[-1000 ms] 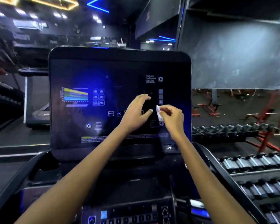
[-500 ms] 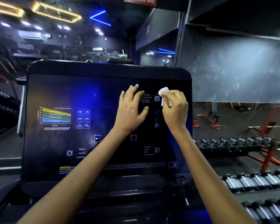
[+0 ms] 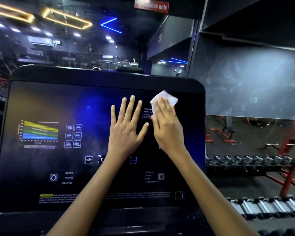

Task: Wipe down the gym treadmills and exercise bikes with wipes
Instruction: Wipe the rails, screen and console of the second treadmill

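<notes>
A large black treadmill console screen (image 3: 41, 167) fills the lower left of the head view, with a coloured chart, icons and white text on it. My left hand (image 3: 126, 128) lies flat on the screen's middle, fingers spread and straight. Just to its right, my right hand (image 3: 167, 125) presses a white wipe (image 3: 170, 97) flat against the screen near the upper right corner. The wipe sticks out above my straight fingers; its lower part is hidden under them.
A rack of dumbbells (image 3: 255, 162) stands to the right of the console, with more dumbbells (image 3: 269, 205) lower down. Red exercise frames (image 3: 289, 145) stand behind them. A dark wall (image 3: 254, 82) rises at the right.
Both hands moved up the screen. My right hand went from pinching the bunched wipe to pressing it flat, and my left hand spread its fingers. The console looms larger and lower in view.
</notes>
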Demonstrator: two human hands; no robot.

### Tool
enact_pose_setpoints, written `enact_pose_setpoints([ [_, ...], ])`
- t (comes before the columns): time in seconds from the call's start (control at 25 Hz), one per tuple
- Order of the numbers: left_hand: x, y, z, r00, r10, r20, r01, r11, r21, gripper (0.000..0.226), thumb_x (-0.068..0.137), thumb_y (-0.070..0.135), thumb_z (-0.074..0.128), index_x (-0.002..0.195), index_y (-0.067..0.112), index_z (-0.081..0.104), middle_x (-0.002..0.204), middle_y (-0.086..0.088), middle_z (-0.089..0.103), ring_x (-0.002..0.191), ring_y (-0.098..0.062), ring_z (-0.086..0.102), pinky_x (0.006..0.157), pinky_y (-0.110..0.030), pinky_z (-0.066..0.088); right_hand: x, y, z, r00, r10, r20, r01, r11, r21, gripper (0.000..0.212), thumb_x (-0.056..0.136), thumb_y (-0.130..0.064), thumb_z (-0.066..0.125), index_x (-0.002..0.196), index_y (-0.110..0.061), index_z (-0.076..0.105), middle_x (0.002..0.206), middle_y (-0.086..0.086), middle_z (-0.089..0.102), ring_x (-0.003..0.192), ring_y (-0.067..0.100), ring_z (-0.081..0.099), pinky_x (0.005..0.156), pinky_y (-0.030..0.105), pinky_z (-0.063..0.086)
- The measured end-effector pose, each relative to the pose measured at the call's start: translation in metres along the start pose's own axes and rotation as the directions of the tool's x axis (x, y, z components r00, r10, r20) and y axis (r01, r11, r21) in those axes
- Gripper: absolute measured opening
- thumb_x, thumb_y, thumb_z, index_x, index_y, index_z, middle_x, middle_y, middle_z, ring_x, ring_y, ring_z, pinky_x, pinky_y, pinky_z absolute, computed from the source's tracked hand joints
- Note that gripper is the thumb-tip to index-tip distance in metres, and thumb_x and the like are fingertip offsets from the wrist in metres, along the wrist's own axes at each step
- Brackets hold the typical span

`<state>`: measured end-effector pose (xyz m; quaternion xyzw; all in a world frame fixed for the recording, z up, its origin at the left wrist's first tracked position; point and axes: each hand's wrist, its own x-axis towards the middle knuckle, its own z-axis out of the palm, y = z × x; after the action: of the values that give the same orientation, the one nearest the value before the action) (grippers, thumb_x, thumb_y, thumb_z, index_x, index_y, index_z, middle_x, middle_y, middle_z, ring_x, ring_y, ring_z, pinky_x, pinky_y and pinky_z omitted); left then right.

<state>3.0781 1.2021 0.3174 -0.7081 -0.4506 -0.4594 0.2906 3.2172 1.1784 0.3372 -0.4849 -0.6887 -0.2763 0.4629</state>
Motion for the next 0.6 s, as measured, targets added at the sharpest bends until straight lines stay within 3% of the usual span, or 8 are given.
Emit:
enact_pose_setpoints([
  [0.08,-0.001,0.0,0.001,1.0,0.003,-0.021,-0.002,1.0,0.007,0.065,0.092,0.05,0.035,0.147,0.016,0.032,0.155,-0.008,0.027,0.144,-0.025,0.019,0.116,-0.048,0.006,-0.024,0.011,-0.006,0.994,-0.109,0.01,0.109,0.99,-0.093,0.044,0.096,-0.019,0.039,0.137,-0.004,0.044,0.144,0.013,0.042,0.138,0.023,0.032,0.113,0.039,0.028],
  [0.24,0.001,0.001,0.002,1.0,0.006,-0.022,-0.006,1.0,0.026,0.065,0.092,0.049,0.035,0.147,0.015,0.032,0.155,-0.008,0.026,0.144,-0.026,0.02,0.116,-0.049,0.008,-0.019,0.044,-0.025,0.984,0.132,-0.121,-0.15,0.977,-0.152,0.045,0.094,-0.029,0.044,0.135,-0.009,0.05,0.142,0.013,0.045,0.135,0.026,0.036,0.106,0.039,0.039],
  [0.32,-0.001,0.002,0.001,1.0,0.003,-0.023,-0.002,1.0,0.027,0.065,0.092,0.049,0.035,0.147,0.015,0.032,0.155,-0.008,0.026,0.144,-0.026,0.019,0.116,-0.049,0.008,0.001,0.042,-0.023,0.972,0.172,-0.158,-0.2,0.963,-0.182,0.044,0.093,-0.03,0.044,0.13,-0.009,0.054,0.135,0.015,0.049,0.127,0.029,0.042,0.1,0.039,0.043],
  [0.48,0.0,0.0,0.001,1.0,0.003,-0.024,-0.002,1.0,0.028,0.064,0.092,0.049,0.036,0.147,0.015,0.033,0.154,-0.008,0.027,0.144,-0.026,0.019,0.116,-0.049,0.008,-0.016,0.032,-0.017,0.992,-0.046,-0.12,0.007,0.95,-0.312,0.042,0.094,-0.027,0.045,0.129,-0.007,0.056,0.119,0.016,0.057,0.112,0.029,0.048,0.108,0.041,0.03],
  [0.6,0.0,0.002,0.002,0.999,-0.003,-0.032,0.005,0.999,0.037,0.064,0.092,0.049,0.036,0.146,0.015,0.034,0.154,-0.008,0.027,0.144,-0.026,0.02,0.116,-0.048,0.008,-0.029,0.044,-0.023,0.993,-0.008,-0.115,-0.031,0.941,-0.338,0.042,0.093,-0.021,0.044,0.131,-0.007,0.054,0.121,0.016,0.056,0.119,0.031,0.049,0.112,0.047,0.027],
])
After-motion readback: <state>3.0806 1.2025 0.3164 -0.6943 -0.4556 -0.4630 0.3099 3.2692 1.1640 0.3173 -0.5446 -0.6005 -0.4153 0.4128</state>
